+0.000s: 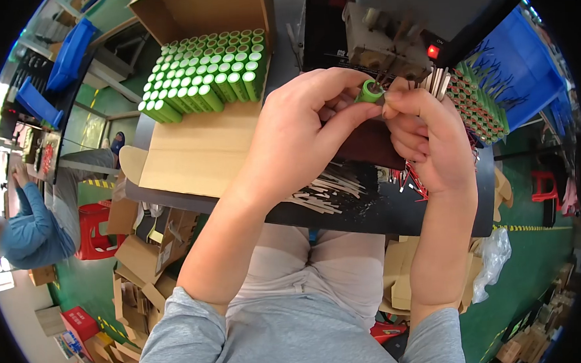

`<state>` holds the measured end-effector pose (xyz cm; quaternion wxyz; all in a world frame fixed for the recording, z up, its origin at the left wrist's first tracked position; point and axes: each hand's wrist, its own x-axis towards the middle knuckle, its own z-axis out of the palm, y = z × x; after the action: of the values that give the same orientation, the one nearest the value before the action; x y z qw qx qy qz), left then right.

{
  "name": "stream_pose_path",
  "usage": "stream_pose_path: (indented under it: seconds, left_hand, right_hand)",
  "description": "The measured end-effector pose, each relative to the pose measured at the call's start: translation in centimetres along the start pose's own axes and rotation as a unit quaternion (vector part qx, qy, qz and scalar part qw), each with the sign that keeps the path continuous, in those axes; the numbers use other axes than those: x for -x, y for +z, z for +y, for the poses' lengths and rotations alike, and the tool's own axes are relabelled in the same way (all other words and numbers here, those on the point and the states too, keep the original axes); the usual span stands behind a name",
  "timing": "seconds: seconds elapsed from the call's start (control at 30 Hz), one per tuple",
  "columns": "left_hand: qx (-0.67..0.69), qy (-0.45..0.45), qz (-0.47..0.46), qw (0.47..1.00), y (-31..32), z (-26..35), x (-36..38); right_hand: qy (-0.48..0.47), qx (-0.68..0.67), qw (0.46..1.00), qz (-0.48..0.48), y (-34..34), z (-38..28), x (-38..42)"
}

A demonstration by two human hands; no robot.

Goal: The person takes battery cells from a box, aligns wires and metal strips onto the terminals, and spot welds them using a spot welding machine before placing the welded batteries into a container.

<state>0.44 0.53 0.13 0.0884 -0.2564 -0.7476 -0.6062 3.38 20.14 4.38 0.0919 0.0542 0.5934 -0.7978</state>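
Note:
My left hand (301,125) grips a green cylindrical battery cell (369,93) between thumb and fingers, its round end tilted up beneath the pins of a black bench machine (420,23). Close against that end, my right hand (432,125) has thumb and forefinger pinched together; whatever is in the pinch is too small or hidden to name. Pale thin strips (327,191) lie scattered on the black table below my hands. Red and black wires (414,180) sit under my right wrist.
A cardboard box (194,154) at left holds rows of green cells (206,71). On the right are stacked cells with wires (477,103) and a blue bin (527,64). The machine's red switch (433,52) glows. A person in blue (36,224) sits far left.

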Motion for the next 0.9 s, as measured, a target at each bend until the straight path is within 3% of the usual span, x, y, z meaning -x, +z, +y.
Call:
stream_pose_path:
  seconds: [0.17,0.27,0.4,0.5,0.53,0.63,0.67,0.77,0.9]
  left_hand:
    - [0.012,-0.036,-0.026,0.999,-0.1,-0.3,0.3]
    - [0.038,-0.053,-0.029,0.997,-0.2,0.2,0.2]
    - [-0.008,-0.015,-0.051,0.999,-1.0,0.6,0.6]
    - [-0.019,0.021,-0.046,0.999,-1.4,0.7,1.6]
    - [-0.038,0.025,-0.049,0.998,-1.7,1.0,1.9]
    - [-0.057,0.010,-0.059,0.997,-3.2,2.3,2.3]
    - [-0.040,-0.012,-0.062,0.997,-3.4,2.7,2.3]
    - [-0.053,-0.026,-0.068,0.996,-3.9,2.9,1.8]
    - [-0.058,-0.097,-0.050,0.992,-3.2,4.3,0.7]
  right_hand:
    - [-0.001,0.004,1.000,-0.007,0.0,0.1,0.4]
    - [-0.021,0.023,0.999,0.038,0.8,0.4,1.2]
    - [-0.053,0.030,0.991,0.119,-0.6,1.6,3.4]
    - [-0.088,0.073,0.965,0.237,-2.8,3.5,4.9]
    - [-0.093,0.183,0.935,0.290,-3.7,4.2,5.3]
    - [-0.159,0.405,0.845,0.311,-5.9,7.2,6.2]
    - [-0.105,0.394,0.862,0.300,-6.4,7.7,6.7]
    - [-0.168,0.454,0.830,0.278,-6.6,9.5,7.4]
    - [-0.157,0.531,0.786,0.274,-6.1,9.4,7.7]
